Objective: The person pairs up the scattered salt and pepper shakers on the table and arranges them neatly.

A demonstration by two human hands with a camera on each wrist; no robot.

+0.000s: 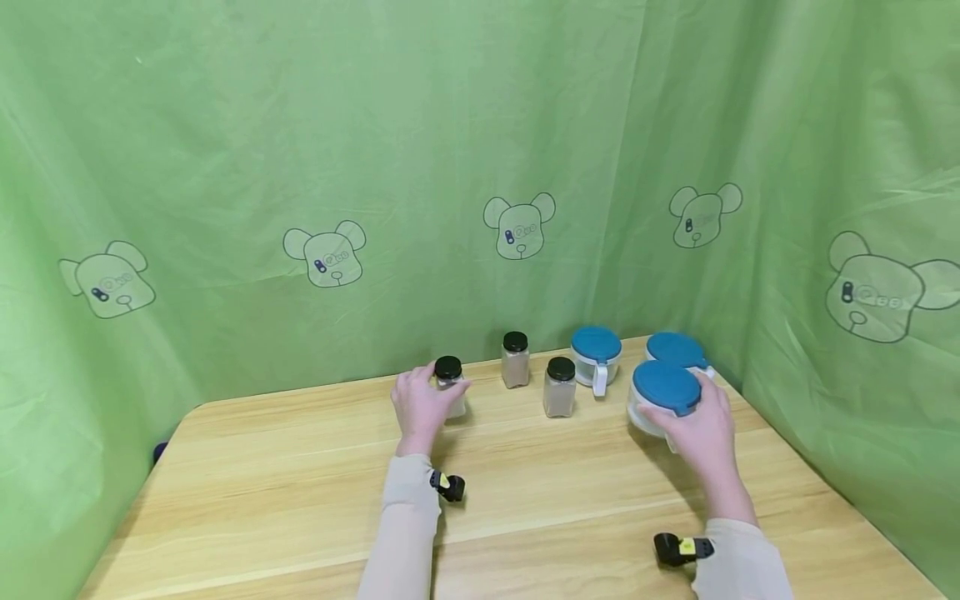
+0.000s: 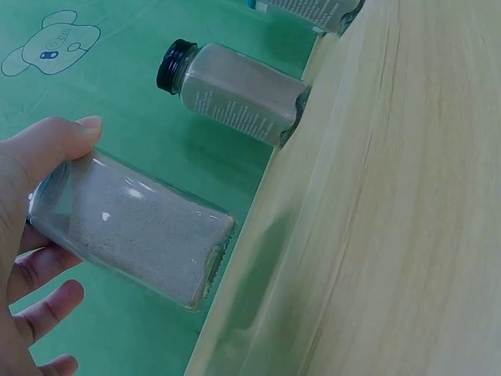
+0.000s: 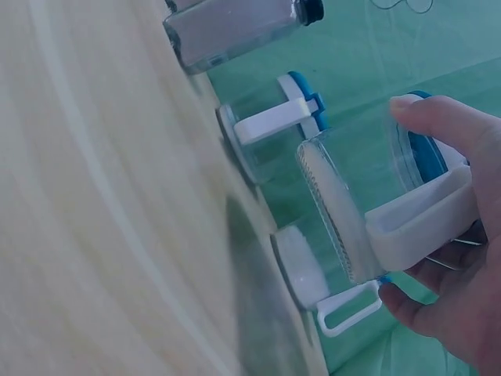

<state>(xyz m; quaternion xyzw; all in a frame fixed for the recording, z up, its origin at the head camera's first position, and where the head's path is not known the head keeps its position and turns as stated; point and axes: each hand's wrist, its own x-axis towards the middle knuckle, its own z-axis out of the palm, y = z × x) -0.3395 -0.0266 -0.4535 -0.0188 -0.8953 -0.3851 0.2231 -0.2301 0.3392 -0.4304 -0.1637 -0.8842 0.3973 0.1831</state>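
My left hand (image 1: 417, 407) grips a square spice jar (image 2: 141, 227) with a black lid (image 1: 448, 367) and pale grey powder inside. In the left wrist view its base is raised off the tabletop, with a shadow below. On the right, my right hand (image 1: 708, 429) holds a glass seasoning pot (image 3: 344, 207) round its blue lid (image 1: 666, 385). A white handle (image 3: 427, 223) projects from this pot, and some white contents lie at its bottom. The pot hangs tilted above the wooden table, in front of another blue-lidded pot (image 1: 675, 347).
Two more black-lidded spice jars, one farther back (image 1: 515, 368) and one nearer (image 1: 559, 398), stand between my hands. Behind them to the right is a blue-lidded pot (image 1: 597, 346) with a white handle. A green curtain (image 1: 420, 167) surrounds the wooden table (image 1: 285, 492) at the back and sides.
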